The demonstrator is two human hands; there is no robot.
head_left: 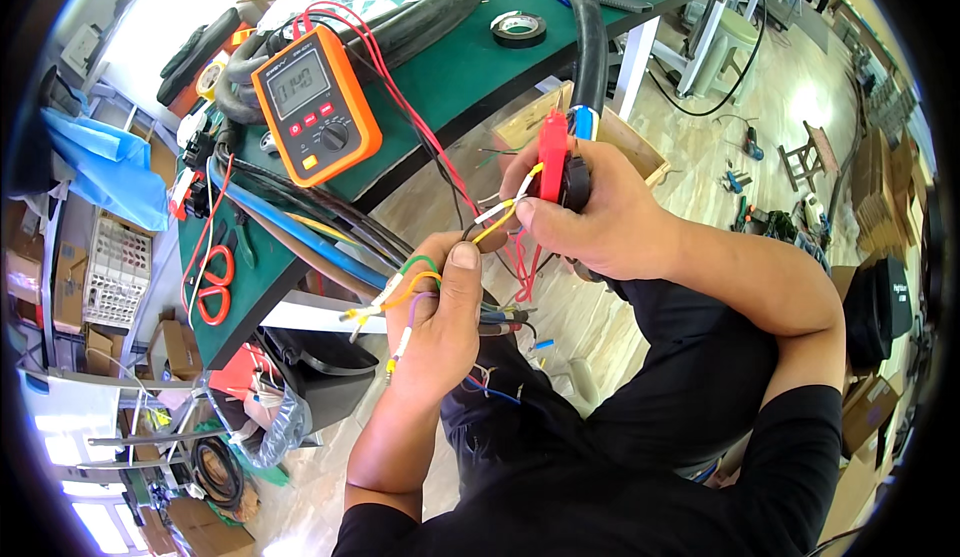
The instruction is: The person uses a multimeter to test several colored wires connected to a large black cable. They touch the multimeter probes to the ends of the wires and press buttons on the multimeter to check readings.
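My left hand (pixel 440 327) is closed around several thin wires. Green, orange and purple wire ends (pixel 395 302) with white sleeves stick out on its left side. In my right hand (pixel 605 207) are a red clip (pixel 551 162) and a black clip (pixel 575 185), pressed together by the fingers. Between the two hands run a yellow wire (pixel 493 227) and a white-sleeved wire, their tips at the right thumb and the clips. An orange handheld meter (pixel 316 107) with a lit display lies on the green bench, and red and black leads curve from its top towards the hands.
On the green bench (pixel 440 92) are a thick black cable coil (pixel 440 17), a black tape roll (pixel 518 29) and red-handled scissors (pixel 215 287). A black bin (pixel 330 387) stands below the bench's edge. A wooden box (pixel 630 147), a small stool (pixel 808 157) and tools are on the floor.
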